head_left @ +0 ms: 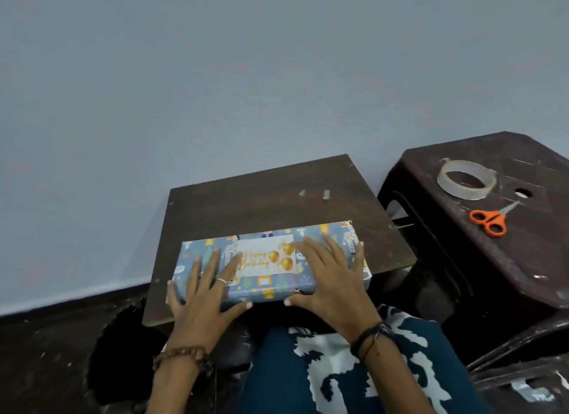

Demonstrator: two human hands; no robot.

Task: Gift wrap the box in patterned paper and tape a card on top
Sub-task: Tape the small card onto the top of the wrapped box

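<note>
blue patterned wrapped box (271, 286) lies on the dark board (246, 198), birthday card (266, 258) on top. left hand (203, 293) and right hand (331, 278) press flat with fingers spread, gripping nothing. uneven pressing could skew the card.

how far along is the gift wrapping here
Done: the box is fully covered in patterned paper, and the Happy Birthday card lies on top. In hand: left hand and right hand press flat on it. Tape holding the card isn't discernible; the tape roll and scissors sit aside.
</note>
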